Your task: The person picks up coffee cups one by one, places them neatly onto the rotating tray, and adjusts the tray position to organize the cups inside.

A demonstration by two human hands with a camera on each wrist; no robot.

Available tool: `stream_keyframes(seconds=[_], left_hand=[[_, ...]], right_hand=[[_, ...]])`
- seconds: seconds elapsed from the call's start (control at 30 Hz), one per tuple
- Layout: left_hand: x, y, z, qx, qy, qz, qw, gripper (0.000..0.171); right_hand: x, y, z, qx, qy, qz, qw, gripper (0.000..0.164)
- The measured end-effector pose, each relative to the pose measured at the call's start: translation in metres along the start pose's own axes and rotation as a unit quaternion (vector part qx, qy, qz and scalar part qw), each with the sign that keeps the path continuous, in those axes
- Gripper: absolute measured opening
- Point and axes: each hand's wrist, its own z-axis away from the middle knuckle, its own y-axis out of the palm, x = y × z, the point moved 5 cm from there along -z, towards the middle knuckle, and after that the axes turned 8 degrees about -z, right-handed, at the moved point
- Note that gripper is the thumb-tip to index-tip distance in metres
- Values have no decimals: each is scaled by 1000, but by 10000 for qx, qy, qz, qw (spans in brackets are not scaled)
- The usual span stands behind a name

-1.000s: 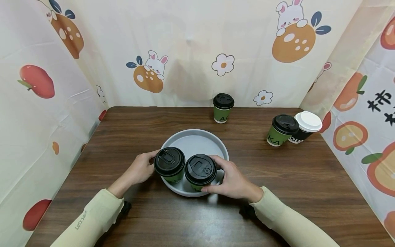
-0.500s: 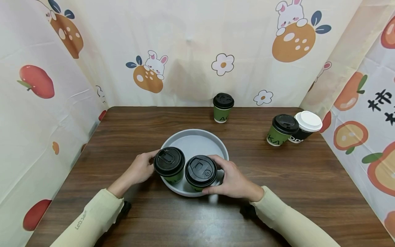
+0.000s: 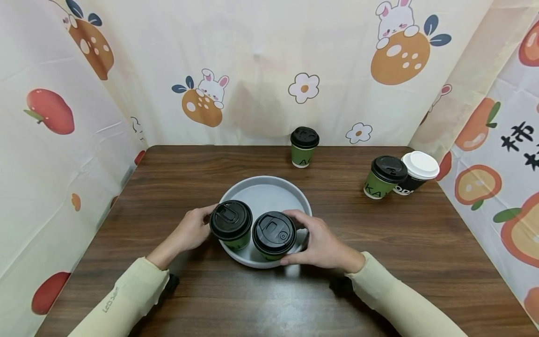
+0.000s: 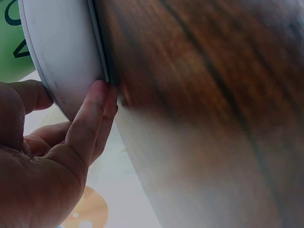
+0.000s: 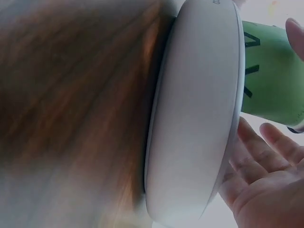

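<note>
A round grey tray [image 3: 269, 192] lies on the wooden table. Two green paper cups with black lids stand upright near its front: a left cup [image 3: 231, 222] and a right cup [image 3: 274, 234]. My left hand [image 3: 189, 230] grips the tray's left edge, its thumb at the rim and fingers [image 4: 88, 123] against the outer wall in the left wrist view. Around the right cup curves my right hand [image 3: 317, 243], thumb in front and index finger behind. From the right wrist, its fingers [image 5: 266, 154] are spread apart from the green cup wall [image 5: 273, 71].
Another green cup [image 3: 304, 147] with a black lid stands at the table's back edge. At the back right, a green cup [image 3: 384, 178] stands beside a black cup [image 3: 418, 171] with a white lid. Printed curtains [image 3: 261, 56] enclose the back and sides.
My right hand has loosened around the right cup and drawn slightly to the right. That cup has shifted very slightly. The left hand, left cup and tray stay put.
</note>
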Motion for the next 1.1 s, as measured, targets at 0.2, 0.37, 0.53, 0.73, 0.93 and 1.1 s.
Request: stream_keyframes(seconds=[0.2, 0.37, 0.53, 0.73, 0.93, 1.1], left_hand=[[0, 0, 0, -10, -1, -27, 10000, 44], [0, 0, -1, -9, -1, -36, 10000, 44], [1, 0, -1, -7, 5, -49, 10000, 43], [2, 1, -1, -29, 9, -75, 10000, 43], [1, 0, -1, -19, 17, -68, 10000, 43], [1, 0, -1, -24, 49, -74, 10000, 42]], right_hand=[[0, -8, 1, 58, 116, 16, 9999, 92], [1, -14, 1, 110, 174, -52, 9998, 91], [2, -17, 2, 147, 25, -122, 9998, 88], [2, -22, 2, 84, -58, -162, 9998, 87], [0, -25, 2, 33, -11, -146, 9999, 82], [1, -27, 2, -68, 26, -150, 9999, 77]])
